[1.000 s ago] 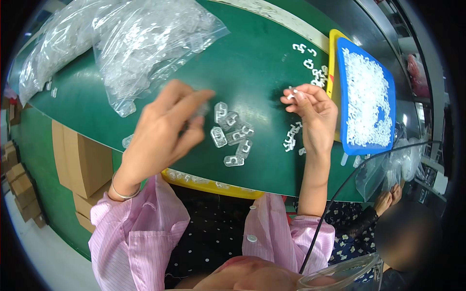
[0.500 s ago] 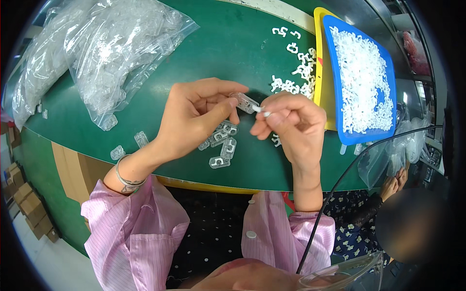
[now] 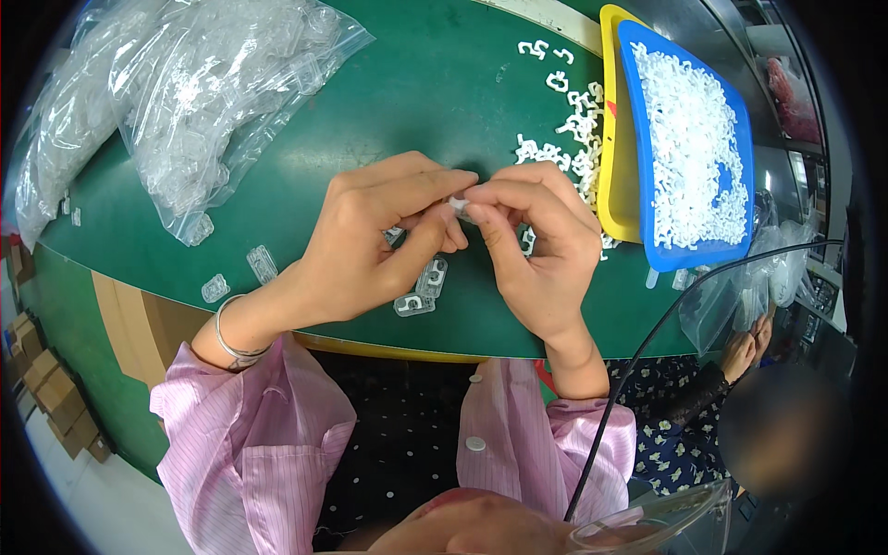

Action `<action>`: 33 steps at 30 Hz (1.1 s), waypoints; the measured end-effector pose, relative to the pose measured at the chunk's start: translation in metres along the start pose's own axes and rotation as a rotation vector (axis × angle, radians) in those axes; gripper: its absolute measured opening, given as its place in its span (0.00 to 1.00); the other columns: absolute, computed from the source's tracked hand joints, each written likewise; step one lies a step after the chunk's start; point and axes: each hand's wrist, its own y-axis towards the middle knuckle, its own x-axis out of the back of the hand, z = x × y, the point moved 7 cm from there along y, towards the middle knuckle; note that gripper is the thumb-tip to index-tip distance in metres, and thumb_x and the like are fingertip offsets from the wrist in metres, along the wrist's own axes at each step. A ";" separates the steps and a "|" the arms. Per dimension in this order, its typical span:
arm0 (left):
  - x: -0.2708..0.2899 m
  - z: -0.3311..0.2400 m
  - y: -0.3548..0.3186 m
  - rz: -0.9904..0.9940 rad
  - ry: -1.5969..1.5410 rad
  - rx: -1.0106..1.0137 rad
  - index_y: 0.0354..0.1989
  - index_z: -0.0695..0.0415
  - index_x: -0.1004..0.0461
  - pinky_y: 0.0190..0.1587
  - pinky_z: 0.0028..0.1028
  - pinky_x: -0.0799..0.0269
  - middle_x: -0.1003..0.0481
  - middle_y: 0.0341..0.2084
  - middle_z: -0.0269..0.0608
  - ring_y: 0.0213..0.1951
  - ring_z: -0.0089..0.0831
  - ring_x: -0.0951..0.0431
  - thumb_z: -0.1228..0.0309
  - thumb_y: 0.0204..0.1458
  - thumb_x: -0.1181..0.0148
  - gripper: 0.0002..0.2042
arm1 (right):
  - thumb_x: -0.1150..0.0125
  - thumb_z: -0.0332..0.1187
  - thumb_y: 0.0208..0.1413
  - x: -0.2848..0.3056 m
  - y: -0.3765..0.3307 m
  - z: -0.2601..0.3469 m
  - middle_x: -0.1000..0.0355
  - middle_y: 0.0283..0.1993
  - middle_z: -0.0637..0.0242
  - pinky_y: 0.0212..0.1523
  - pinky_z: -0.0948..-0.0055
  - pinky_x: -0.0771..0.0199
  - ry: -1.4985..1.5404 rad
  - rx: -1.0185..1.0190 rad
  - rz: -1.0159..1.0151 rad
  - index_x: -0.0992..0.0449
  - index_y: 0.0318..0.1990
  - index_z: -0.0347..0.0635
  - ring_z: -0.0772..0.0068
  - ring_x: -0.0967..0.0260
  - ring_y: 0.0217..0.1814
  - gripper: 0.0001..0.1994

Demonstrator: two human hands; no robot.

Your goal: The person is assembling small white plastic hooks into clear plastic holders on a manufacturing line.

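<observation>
Above the middle of the green table my two hands meet, fingertips almost touching. My left hand (image 3: pixel 365 231) is closed on a small clear plastic housing, mostly hidden behind its fingers. With thumb and forefinger, my right hand (image 3: pixel 550 250) pinches a small white plastic hook (image 3: pixel 459 205) against the end of that housing. How deep the hook sits in it, I cannot tell. Below my left hand lie several clear housings (image 3: pixel 416 303) with white hooks inside them. Two clear pieces (image 3: pixel 263 265) rest beside my left wrist.
Large clear bags of clear plastic parts (image 3: pixel 222 111) lie at the far left. Loose white hooks (image 3: pixel 581 125) are scattered beside a yellow tray (image 3: pixel 608 199); a blue tray (image 3: pixel 652 245) full of hooks rests on it. A black cable (image 3: pixel 638 356) crosses the right. A co-worker's hands (image 3: pixel 747 350) are beyond.
My right hand has moved left and up to my left hand, bringing the white hook against the clear housing. The housing is now mostly covered by my fingers.
</observation>
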 end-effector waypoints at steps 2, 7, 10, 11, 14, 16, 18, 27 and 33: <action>-0.002 0.001 -0.002 -0.005 -0.015 0.003 0.44 0.73 0.27 0.29 0.23 0.21 0.25 0.32 0.50 0.29 0.31 0.19 0.87 0.50 0.49 0.12 | 0.38 0.14 0.47 0.000 -0.001 -0.001 0.29 0.34 0.64 0.24 0.85 0.36 0.005 -0.040 -0.034 0.23 0.33 0.32 0.83 0.34 0.27 0.06; -0.003 0.001 0.000 -0.001 -0.003 -0.046 0.43 0.73 0.26 0.32 0.22 0.21 0.25 0.33 0.49 0.32 0.30 0.19 0.85 0.52 0.47 0.10 | 0.34 0.16 0.43 0.004 -0.002 0.003 0.30 0.32 0.66 0.20 0.82 0.38 -0.049 0.010 -0.094 0.23 0.31 0.36 0.82 0.35 0.23 0.08; -0.005 0.013 0.000 0.032 -0.289 0.180 0.42 0.72 0.26 0.35 0.22 0.21 0.24 0.34 0.48 0.34 0.29 0.19 0.84 0.54 0.46 0.09 | 0.33 0.17 0.43 0.004 0.003 -0.001 0.31 0.31 0.68 0.20 0.83 0.40 -0.028 0.030 0.008 0.23 0.33 0.36 0.84 0.37 0.23 0.09; -0.005 0.013 0.000 0.030 -0.288 0.183 0.42 0.72 0.26 0.35 0.22 0.21 0.24 0.34 0.48 0.34 0.29 0.19 0.84 0.54 0.46 0.09 | 0.33 0.17 0.43 0.006 0.003 -0.001 0.31 0.31 0.68 0.20 0.83 0.40 -0.025 0.028 0.009 0.23 0.33 0.36 0.84 0.37 0.23 0.09; -0.006 0.019 0.001 0.038 -0.459 0.254 0.41 0.71 0.25 0.36 0.22 0.22 0.25 0.33 0.46 0.33 0.28 0.20 0.84 0.55 0.47 0.08 | 0.32 0.22 0.46 0.003 0.000 -0.024 0.35 0.28 0.72 0.19 0.86 0.46 0.204 -0.381 0.081 0.25 0.39 0.38 0.86 0.46 0.23 0.11; -0.006 0.021 0.001 0.040 -0.468 0.275 0.42 0.70 0.25 0.36 0.22 0.22 0.26 0.32 0.44 0.33 0.27 0.20 0.85 0.54 0.47 0.09 | 0.35 0.20 0.48 0.000 -0.003 -0.025 0.34 0.31 0.72 0.23 0.86 0.41 0.205 -0.415 0.160 0.26 0.39 0.37 0.87 0.42 0.28 0.10; -0.004 0.018 0.001 0.035 -0.369 0.236 0.43 0.70 0.25 0.36 0.22 0.22 0.26 0.33 0.43 0.33 0.26 0.20 0.85 0.54 0.46 0.09 | 0.38 0.19 0.51 -0.006 -0.008 -0.030 0.33 0.34 0.72 0.26 0.86 0.37 0.204 -0.450 0.236 0.27 0.39 0.35 0.88 0.39 0.33 0.08; 0.001 0.010 0.002 0.042 -0.337 0.313 0.34 0.68 0.28 0.29 0.19 0.26 0.25 0.31 0.41 0.28 0.23 0.22 0.83 0.51 0.40 0.04 | 0.43 0.20 0.55 -0.002 0.000 0.005 0.29 0.27 0.65 0.26 0.82 0.34 -0.146 0.145 0.037 0.26 0.31 0.32 0.82 0.33 0.27 0.02; -0.005 0.012 0.000 0.179 0.193 0.029 0.35 0.66 0.30 0.24 0.24 0.29 0.27 0.28 0.44 0.27 0.29 0.24 0.83 0.48 0.39 0.07 | 0.42 0.21 0.53 0.036 0.016 -0.022 0.28 0.34 0.60 0.28 0.74 0.31 -0.572 0.061 -0.184 0.23 0.39 0.36 0.70 0.30 0.29 0.06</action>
